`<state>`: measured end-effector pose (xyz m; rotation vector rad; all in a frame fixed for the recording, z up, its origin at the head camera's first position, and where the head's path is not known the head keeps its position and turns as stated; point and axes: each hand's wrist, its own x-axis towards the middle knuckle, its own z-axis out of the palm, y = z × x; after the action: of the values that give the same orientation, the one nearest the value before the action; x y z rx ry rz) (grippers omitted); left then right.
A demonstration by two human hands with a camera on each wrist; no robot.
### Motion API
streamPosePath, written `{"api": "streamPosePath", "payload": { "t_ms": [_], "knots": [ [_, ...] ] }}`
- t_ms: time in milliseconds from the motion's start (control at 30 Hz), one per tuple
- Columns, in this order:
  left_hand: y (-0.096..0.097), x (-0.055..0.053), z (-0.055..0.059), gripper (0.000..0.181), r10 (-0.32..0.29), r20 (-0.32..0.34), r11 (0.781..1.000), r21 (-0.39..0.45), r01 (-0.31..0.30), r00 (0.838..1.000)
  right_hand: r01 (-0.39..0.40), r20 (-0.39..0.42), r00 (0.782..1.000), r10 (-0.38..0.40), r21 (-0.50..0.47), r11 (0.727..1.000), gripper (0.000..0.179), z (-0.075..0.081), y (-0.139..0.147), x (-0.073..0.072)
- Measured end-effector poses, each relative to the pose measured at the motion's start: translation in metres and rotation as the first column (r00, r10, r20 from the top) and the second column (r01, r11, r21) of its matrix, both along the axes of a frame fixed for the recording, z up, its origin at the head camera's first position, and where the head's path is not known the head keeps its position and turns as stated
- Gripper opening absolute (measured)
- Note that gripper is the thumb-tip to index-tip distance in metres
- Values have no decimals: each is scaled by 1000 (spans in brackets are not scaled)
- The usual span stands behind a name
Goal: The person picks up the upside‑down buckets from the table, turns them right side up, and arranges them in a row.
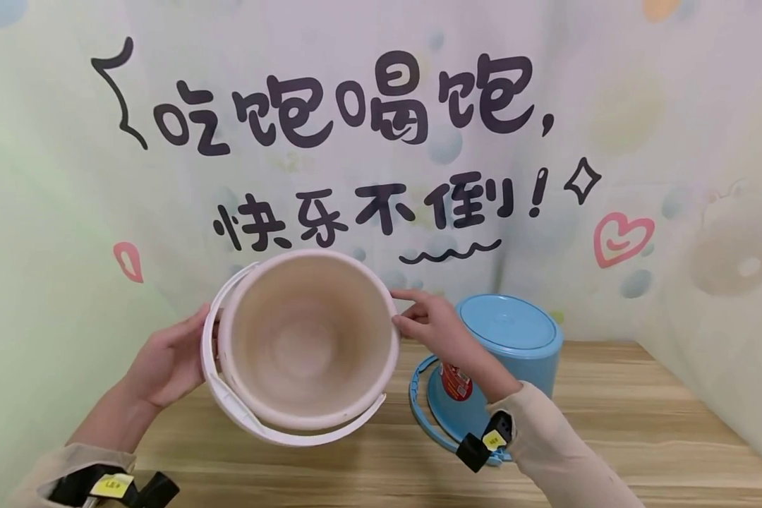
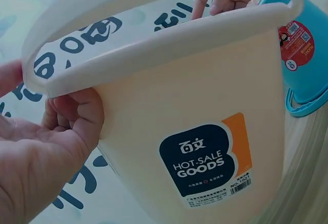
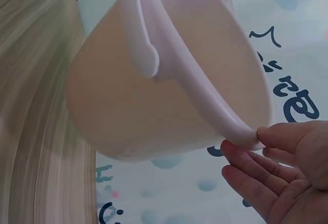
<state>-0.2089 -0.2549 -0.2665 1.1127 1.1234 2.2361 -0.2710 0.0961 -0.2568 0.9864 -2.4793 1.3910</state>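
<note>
A pale pink bucket (image 1: 311, 339) is held up off the table, tilted so its mouth and bare inside face me in the head view. Its white handle (image 1: 228, 413) hangs down around the rim. My left hand (image 1: 171, 360) grips the left side, with fingers curled under the rim by the handle's end in the left wrist view. With thumb and fingers, my right hand (image 3: 287, 172) pinches the rim on the right. The bucket's outer wall carries a dark blue and orange label (image 2: 205, 160), seen in the left wrist view.
A blue bucket (image 1: 533, 363) stands at the right, seemingly bottom up, partly behind my right forearm. It has a red label (image 1: 457, 381), and its blue handle (image 1: 419, 413) lies on the wooden table (image 1: 641, 423). A printed cloth wall (image 1: 546, 212) rises behind.
</note>
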Motion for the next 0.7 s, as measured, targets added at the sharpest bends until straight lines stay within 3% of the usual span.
{"api": "streamPosePath", "payload": {
  "t_ms": [167, 433, 567, 700],
  "knots": [
    [-2, -4, -2, 57, 36, 72, 999, 26, -38, 997, 16, 3, 1000, -15, -50, 999, 42, 0, -4, -4],
    [-6, -19, -13, 52, 77, 196, 993, 69, -91, 978, 120, 1, 993, -120, -70, 990, 35, -4, -18, -12],
    [-8, -24, -17, 48, 102, 267, 992, 48, -118, 958, 162, 41, 986, -159, -69, 984, 33, -7, -23, -14],
    [-8, -28, -18, 45, 123, 348, 990, 23, -140, 929, 195, 86, 978, -190, -61, 979, 31, -11, -25, -16]
  ]
}}
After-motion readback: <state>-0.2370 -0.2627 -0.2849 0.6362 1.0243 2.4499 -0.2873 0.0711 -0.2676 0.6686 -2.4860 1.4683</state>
